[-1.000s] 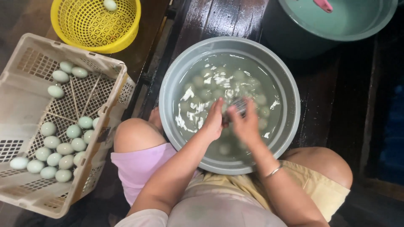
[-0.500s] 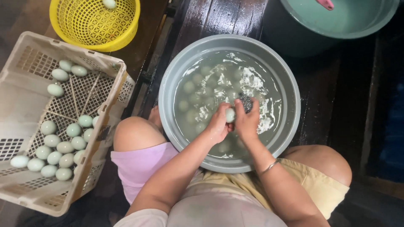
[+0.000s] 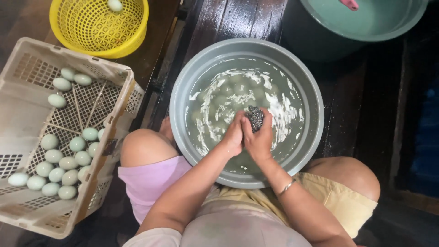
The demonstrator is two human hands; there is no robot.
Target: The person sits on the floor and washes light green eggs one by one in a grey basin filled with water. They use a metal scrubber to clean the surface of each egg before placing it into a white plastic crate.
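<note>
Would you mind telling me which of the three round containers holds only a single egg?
The yellow mesh basket at the top left, with one pale egg by its far rim. The grey basin holds many submerged eggs; the green tub shows none.

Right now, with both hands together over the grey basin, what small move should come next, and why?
Probably keep rubbing the scrubber in the right hand around whatever the left hand cups; that thing is hidden. Both hands meet over the foamy water in the grey basin, and nothing is lifted toward the crate of pale eggs.

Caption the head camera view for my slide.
Both hands, left hand and right hand, scrub with a steel scourer over a grey basin.
</note>
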